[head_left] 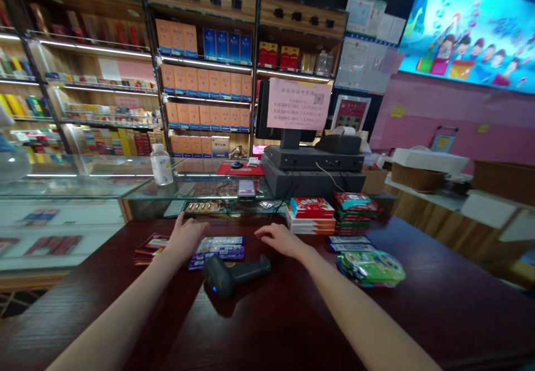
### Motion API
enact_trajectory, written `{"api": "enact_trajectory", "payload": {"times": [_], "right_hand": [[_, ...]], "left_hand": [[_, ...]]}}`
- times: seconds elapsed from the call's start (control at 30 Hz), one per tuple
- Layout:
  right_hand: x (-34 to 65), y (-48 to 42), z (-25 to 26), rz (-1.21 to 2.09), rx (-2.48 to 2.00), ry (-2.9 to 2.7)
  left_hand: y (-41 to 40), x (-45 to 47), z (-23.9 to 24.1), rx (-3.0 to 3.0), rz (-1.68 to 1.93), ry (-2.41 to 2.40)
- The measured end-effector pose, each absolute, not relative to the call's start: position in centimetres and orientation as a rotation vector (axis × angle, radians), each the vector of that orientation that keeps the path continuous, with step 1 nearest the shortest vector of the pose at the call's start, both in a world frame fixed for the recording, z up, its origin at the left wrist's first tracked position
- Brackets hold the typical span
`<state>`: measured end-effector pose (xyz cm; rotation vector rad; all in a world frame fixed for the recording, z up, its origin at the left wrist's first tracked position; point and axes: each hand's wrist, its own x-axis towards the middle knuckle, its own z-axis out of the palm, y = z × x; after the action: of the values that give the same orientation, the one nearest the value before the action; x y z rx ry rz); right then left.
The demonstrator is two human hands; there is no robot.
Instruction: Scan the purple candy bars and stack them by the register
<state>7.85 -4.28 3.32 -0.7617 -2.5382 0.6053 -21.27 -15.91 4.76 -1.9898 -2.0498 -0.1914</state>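
Above the dark wooden counter (276,326), my left hand (189,236) is between a small pile of red packets (144,250) and a row of purple-and-white packets (228,250). Its fingers are spread, with nothing visible in them. To the right of the purple packets hovers my right hand (281,239), fingers stretched loosely leftward and holding nothing I can see. A dark grey barcode scanner (221,277) with a blue light lies on its side nearer to me, between my forearms. Whether either hand touches the counter is unclear.
Stacked red-and-white boxes (311,226) stand beyond my right hand, beside piled dark red packets (355,214). Blue packets (351,244) and a green bag (371,268) lie right. Behind are a glass case (200,188), a white bottle (161,165) and a cash register (313,162).
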Motion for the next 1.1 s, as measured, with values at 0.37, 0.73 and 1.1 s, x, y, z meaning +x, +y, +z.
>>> {"api": "enact_trajectory", "payload": {"times": [0.37, 0.73, 1.1], "right_hand": [[2.8, -3.9, 2.8, 0.448, -0.627, -2.811], [3.0, -2.3, 1.2, 0.315, -0.76, -2.84], [3.6, -1.6, 1.0, 0.505, -0.792, -2.634]], "left_hand": [[-15.5, -22.6, 4.0, -2.093, -0.022, -1.991], [-13.4, -22.7, 2.9, -2.173, -0.051, -2.008], [-12.2, -22.0, 3.0, -2.218, -0.145, -2.076]]}}
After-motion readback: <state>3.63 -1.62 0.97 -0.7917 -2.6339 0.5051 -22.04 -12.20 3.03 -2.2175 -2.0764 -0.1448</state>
